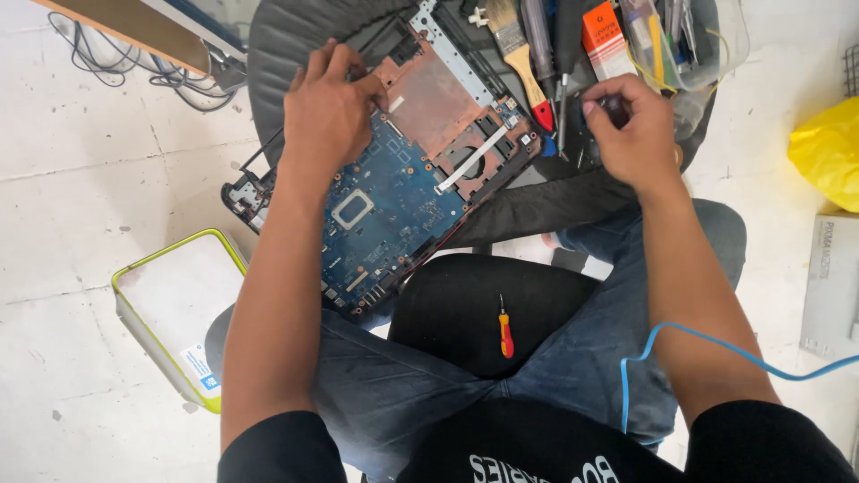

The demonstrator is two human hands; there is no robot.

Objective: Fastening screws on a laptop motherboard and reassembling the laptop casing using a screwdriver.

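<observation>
The opened laptop [394, 179] lay tilted across the person's lap and a black stool, its long side running from near the left knee up and away to the right, the blue circuit board [385, 215] at the near end and the copper-coloured frame [429, 94] farther off. The left hand [327, 112] pressed down on its upper left part, fingers curled over the edge where board met frame, so this hand was the one on it. The right hand [631, 130] hovered just off the laptop's right corner, fingertips pinched together on something small and dark; I could not make out what. Beyond that hand stood a clear plastic tub [707, 54] holding wires and small tools, with a paintbrush [514, 45] and screwdrivers [541, 63] lying beside it. A small orange screwdriver [506, 331] rested on the black seat cushion [465, 304] between the knees.
</observation>
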